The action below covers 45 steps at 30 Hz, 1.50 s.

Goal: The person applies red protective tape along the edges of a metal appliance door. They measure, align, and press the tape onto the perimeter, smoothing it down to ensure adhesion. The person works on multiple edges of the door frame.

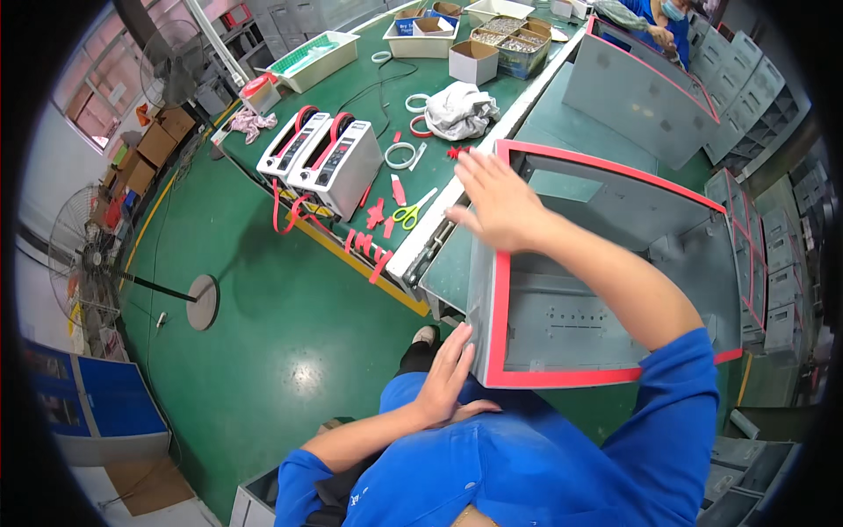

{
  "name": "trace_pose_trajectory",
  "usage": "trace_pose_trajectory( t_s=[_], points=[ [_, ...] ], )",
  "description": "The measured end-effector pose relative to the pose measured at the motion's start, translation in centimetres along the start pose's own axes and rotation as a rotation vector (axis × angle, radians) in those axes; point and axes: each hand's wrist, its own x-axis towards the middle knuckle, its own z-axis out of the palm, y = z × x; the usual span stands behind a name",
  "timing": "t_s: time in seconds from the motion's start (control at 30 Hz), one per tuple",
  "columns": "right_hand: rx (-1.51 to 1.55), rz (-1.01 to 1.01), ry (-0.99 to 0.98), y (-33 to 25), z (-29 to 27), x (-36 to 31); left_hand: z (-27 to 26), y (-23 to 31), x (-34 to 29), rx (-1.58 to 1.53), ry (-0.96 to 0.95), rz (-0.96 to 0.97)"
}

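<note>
A grey metal housing (pixel 549 294) lies in front of me with its open side up, partly on the workbench's edge strip. Red tape (pixel 562 379) runs along its rim. My right hand (pixel 502 204) is stretched out flat over the far left corner of the rim; whether it presses on the tape I cannot tell. Fingers extended, my left hand (pixel 446 379) rests against the housing's near left side and holds nothing. Left of the housing, yellow-green scissors (pixel 411 212) and short red tape strips (pixel 376 213) lie on the green bench top.
Two tape dispensers (pixel 338 167) with red rolls stand on the bench's left part. Beyond them are a crumpled grey cloth (pixel 461 112) and bins of small parts (pixel 518 44). A co-worker (pixel 672 31) handles another grey housing (pixel 632 105) at far right. A floor fan (pixel 88 255) stands left.
</note>
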Motion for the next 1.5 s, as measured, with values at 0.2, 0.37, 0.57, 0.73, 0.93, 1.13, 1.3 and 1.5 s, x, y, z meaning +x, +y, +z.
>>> trace_pose_trajectory(
  t_s=[0.2,0.37,0.57,0.73,0.93,1.13,1.3,1.5],
  points=[
    [0.039,0.208,-0.016,5.0,0.7,4.7,1.1,-1.7,1.6,-0.054,-0.053,-0.065],
    [0.101,0.026,-0.008,2.5,-1.5,-0.9,-0.4,-3.0,4.0,-0.139,-0.107,-0.255],
    [0.346,-0.139,0.283,-0.7,-5.8,-11.0,-3.8,-13.4,8.7,-0.216,-0.147,-0.563],
    [0.197,0.085,0.151,0.4,-5.4,-15.7,-5.2,-19.4,14.0,-0.147,-0.097,-0.511],
    [0.157,0.364,0.202,0.4,-5.3,-14.8,-4.2,-21.6,17.1,0.059,0.079,-0.307],
    [0.201,0.528,0.465,0.9,-2.7,-13.9,-13.4,-28.3,9.9,0.264,0.771,-0.475],
    [0.064,0.689,0.437,1.0,-1.7,-12.8,-22.3,-36.4,3.5,0.540,0.801,-0.719],
    [-0.129,0.727,0.437,0.7,-1.4,-13.3,-25.0,-35.5,-1.1,-0.150,0.467,-0.921]
  ],
)
